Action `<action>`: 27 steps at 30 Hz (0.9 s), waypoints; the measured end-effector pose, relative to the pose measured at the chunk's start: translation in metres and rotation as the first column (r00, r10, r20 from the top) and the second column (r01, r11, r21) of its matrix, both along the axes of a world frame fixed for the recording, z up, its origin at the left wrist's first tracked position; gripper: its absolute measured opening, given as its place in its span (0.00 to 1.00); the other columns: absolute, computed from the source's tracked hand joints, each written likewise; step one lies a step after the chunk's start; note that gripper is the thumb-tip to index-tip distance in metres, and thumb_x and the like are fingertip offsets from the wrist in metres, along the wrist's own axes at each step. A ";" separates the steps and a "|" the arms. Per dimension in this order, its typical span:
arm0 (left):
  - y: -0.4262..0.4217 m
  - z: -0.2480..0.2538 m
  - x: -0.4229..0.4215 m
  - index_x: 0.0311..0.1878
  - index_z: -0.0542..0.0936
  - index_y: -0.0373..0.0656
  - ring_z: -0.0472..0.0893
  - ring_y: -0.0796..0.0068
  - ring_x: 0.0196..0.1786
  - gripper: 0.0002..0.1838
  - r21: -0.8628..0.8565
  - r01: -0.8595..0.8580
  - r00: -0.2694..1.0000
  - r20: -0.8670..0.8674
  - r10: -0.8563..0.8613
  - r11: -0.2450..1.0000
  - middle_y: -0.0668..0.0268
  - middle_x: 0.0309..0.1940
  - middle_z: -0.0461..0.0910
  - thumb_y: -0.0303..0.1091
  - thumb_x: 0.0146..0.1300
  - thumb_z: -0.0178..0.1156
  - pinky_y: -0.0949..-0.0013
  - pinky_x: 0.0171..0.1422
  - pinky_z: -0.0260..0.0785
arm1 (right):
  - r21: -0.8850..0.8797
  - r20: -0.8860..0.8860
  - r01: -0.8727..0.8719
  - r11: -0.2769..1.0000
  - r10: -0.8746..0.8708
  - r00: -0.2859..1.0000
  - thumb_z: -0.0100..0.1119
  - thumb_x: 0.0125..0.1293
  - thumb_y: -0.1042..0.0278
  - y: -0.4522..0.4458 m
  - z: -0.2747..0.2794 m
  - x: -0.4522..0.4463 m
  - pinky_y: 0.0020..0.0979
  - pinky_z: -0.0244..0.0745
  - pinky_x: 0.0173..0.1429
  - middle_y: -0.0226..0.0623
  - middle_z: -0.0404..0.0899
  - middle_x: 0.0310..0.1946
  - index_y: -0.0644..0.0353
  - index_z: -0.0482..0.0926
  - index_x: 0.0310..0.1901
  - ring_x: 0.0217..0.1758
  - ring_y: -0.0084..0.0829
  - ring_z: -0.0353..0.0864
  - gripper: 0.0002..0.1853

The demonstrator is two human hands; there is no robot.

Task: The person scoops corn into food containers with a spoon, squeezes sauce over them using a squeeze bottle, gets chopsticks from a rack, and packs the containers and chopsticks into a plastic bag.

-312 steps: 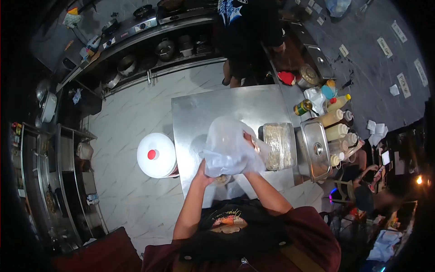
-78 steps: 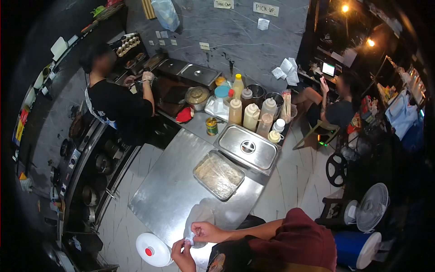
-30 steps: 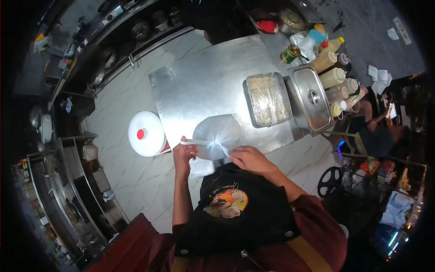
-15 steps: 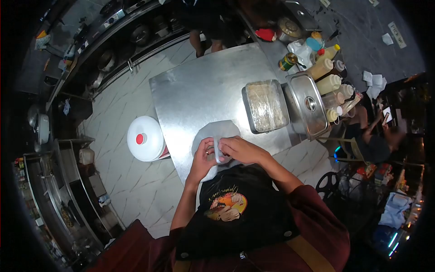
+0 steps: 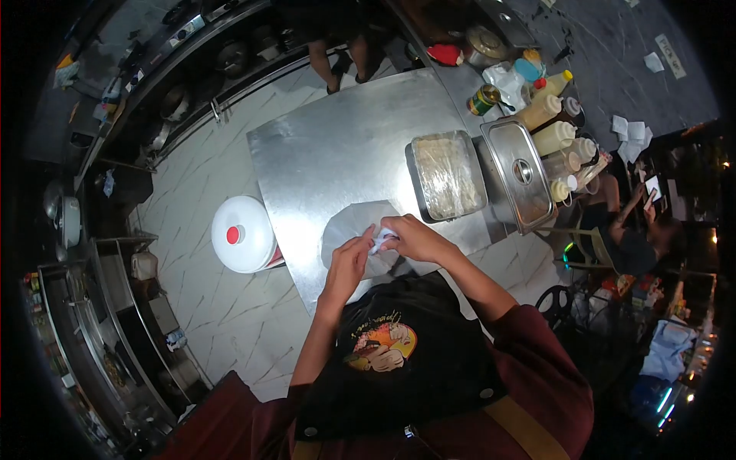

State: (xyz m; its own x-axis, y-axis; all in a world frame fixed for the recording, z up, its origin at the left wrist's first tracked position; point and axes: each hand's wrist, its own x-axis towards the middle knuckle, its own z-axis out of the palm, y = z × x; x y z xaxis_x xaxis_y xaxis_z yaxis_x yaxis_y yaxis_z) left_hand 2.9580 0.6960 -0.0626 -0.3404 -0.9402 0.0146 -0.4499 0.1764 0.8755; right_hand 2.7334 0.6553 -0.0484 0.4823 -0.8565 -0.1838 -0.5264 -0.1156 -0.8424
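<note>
A thin, greyish see-through sheet, which looks like plastic (image 5: 343, 224), spreads in a rough round on the near edge of the steel table. Over it, a whitish bunched part (image 5: 381, 239) sticks up between my hands. My right hand (image 5: 416, 239) pinches this bunch from the right with curled fingers. From the left, my left hand (image 5: 351, 259) presses its closed-up fingers against the same bunch; its thumb is partly hidden. Whether anything lies wrapped inside cannot be seen.
On the steel table (image 5: 322, 153) sits a film-covered tray (image 5: 448, 176). A lidded steel pan (image 5: 523, 172) and several squeeze bottles (image 5: 555, 138) stand right of it. A white lidded bucket (image 5: 244, 234) stands left. Another person's legs (image 5: 337, 65) show beyond the table.
My left hand has turned, its fingers now straighter and reaching over the bunch. My right hand has shifted slightly right and up, and the upright whitish fold is now crumpled.
</note>
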 end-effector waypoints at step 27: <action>0.008 -0.021 0.004 0.42 0.92 0.36 0.72 0.49 0.75 0.12 0.017 -0.008 0.996 0.090 0.006 1.000 0.52 0.75 0.69 0.24 0.53 0.79 0.50 0.78 0.63 | -0.075 0.292 -0.005 0.997 0.027 0.956 0.61 0.72 0.69 0.010 -0.079 -0.006 0.50 0.72 0.73 0.55 0.81 0.60 0.67 0.79 0.60 0.68 0.56 0.77 0.18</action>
